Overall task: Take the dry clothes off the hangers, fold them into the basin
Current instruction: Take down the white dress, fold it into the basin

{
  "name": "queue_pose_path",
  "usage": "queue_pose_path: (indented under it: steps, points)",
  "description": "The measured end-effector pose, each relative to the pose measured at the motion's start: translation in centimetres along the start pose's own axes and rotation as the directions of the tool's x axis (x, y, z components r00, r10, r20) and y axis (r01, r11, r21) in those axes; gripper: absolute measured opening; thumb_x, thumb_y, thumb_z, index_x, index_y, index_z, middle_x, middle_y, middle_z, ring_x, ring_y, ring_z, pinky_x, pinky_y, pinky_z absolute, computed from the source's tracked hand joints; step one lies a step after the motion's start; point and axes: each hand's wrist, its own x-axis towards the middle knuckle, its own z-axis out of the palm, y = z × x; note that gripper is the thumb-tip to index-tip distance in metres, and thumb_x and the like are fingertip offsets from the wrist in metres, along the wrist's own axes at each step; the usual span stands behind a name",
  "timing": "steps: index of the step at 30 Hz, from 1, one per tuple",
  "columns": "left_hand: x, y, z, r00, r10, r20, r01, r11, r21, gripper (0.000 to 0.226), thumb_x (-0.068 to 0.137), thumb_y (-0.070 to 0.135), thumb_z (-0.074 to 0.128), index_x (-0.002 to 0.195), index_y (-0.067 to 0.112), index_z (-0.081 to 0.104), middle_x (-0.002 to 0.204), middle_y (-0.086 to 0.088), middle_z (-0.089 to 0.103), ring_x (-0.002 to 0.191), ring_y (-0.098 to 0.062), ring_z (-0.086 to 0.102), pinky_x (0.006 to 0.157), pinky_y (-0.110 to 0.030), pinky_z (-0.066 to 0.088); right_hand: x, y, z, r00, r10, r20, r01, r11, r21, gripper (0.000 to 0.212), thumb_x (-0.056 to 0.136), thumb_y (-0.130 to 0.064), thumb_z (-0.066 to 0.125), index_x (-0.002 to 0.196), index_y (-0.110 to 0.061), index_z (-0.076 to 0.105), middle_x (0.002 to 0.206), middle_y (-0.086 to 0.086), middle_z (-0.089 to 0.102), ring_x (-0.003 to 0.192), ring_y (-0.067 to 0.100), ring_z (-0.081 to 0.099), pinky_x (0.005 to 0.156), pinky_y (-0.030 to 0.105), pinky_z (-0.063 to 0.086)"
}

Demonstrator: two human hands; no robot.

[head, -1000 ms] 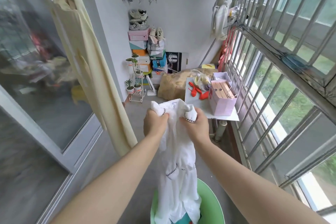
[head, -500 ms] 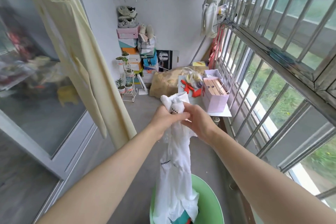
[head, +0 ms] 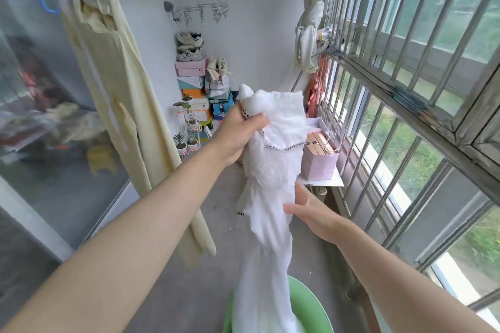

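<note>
basin [head: 311, 303] mostly behind white garment [head: 276, 159]

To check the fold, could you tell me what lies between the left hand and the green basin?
Head view: the white garment hangs from the left hand down to the basin.

R hand [head: 311, 213] off top, now open at mid white garment [head: 273, 159] | L hand [head: 238, 135] lifted top
</note>
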Motion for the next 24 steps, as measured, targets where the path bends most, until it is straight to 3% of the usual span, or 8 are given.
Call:
queue_pose_path:
  steps: [5,9,15,17,19,20,22,24]
  points:
    - [0.8,2.7,1.2,0.998,0.062,-0.033,-0.064,0.994,-0.083,0.025,0.09,-0.011,0.047,0.083,0.012,0.055,0.063,0.01,0.065,0.065,-0.005,0.064,0.06,-0.021,0.053,-0.6,-1.1,0.1,0.983,0.162,0.08,-0.16,0.986,-0.035,0.063,0.069,-0.021,0.077,0.128,-0.01,0.055,0.122,0.009,0.065,0.113,0.024,0.061,0.092,0.033,0.049]
    - [0.9,2.8,1.1,0.986,0.045,-0.161,-0.063,0.992,-0.108,0.03,0.091,-0.01,0.046,0.075,0.015,0.05,0.055,0.013,0.061,0.057,-0.002,0.062,0.055,-0.019,0.052,-1.0,-1.5,-0.4,0.965,0.247,0.085,-0.246,0.969,-0.029,0.047,0.074,-0.015,0.074,0.119,-0.01,0.063,0.121,0.014,0.065,0.113,0.031,0.062,0.101,0.044,0.047]
    - [0.7,1.5,-0.9,0.91,-0.039,-0.413,-0.05,0.978,-0.204,0.034,0.087,-0.013,0.049,0.093,0.02,0.048,0.082,0.002,0.052,0.069,-0.009,0.061,0.056,-0.023,0.054,-2.0,-3.5,-1.3,0.943,0.323,0.076,-0.331,0.933,0.142,0.044,0.065,-0.009,0.065,0.109,-0.011,0.066,0.108,0.009,0.071,0.094,0.024,0.069,0.076,0.03,0.055]
    - [0.7,0.4,-1.8,0.873,-0.065,-0.484,-0.021,0.985,-0.172,0.054,0.087,-0.012,0.051,0.117,0.033,0.046,0.107,0.007,0.05,0.088,-0.011,0.057,0.073,-0.029,0.055,-2.2,-4.1,-1.5,0.945,0.313,0.088,-0.325,0.928,0.181,0.044,0.065,-0.007,0.063,0.108,-0.012,0.066,0.105,0.007,0.072,0.092,0.022,0.07,0.073,0.03,0.055]
    - [0.5,-1.4,-3.0,0.843,-0.11,-0.527,0.07,0.993,-0.095,0.078,0.086,-0.01,0.052,0.143,0.039,0.029,0.141,0.004,0.036,0.116,-0.016,0.048,0.093,-0.037,0.049,-2.3,-4.9,-1.7,0.953,0.286,0.097,-0.302,0.924,0.237,0.045,0.063,-0.006,0.062,0.108,-0.01,0.065,0.104,0.008,0.072,0.091,0.023,0.07,0.072,0.03,0.056]
    - [0.3,-2.4,-3.6,0.83,-0.136,-0.541,0.121,0.991,-0.064,0.083,0.085,-0.008,0.052,0.145,0.043,0.025,0.149,0.004,0.028,0.125,-0.02,0.044,0.096,-0.043,0.047,-2.3,-5.3,-1.8,0.958,0.267,0.105,-0.286,0.922,0.262,0.046,0.062,-0.005,0.062,0.107,-0.01,0.065,0.103,0.008,0.072,0.09,0.023,0.07,0.072,0.03,0.056]
    - [-0.4,-4.1,-4.3,0.814,-0.208,-0.542,0.215,0.975,-0.051,0.081,0.083,-0.007,0.055,0.135,0.052,0.036,0.151,0.001,0.028,0.128,-0.028,0.044,0.096,-0.052,0.048,-2.3,-6.4,-1.9,0.967,0.221,0.123,-0.248,0.926,0.284,0.046,0.061,-0.005,0.062,0.106,-0.01,0.066,0.101,0.009,0.072,0.089,0.023,0.07,0.072,0.031,0.056]
    - [-0.7,-6.0,-4.7,0.801,-0.28,-0.529,0.301,0.952,-0.049,0.067,0.081,-0.003,0.058,0.109,0.057,0.056,0.14,-0.003,0.042,0.117,-0.029,0.051,0.091,-0.05,0.051,-2.2,-7.4,-1.8,0.976,0.172,0.136,-0.206,0.933,0.294,0.04,0.065,-0.004,0.058,0.103,-0.011,0.067,0.096,0.008,0.072,0.085,0.022,0.07,0.069,0.031,0.057]
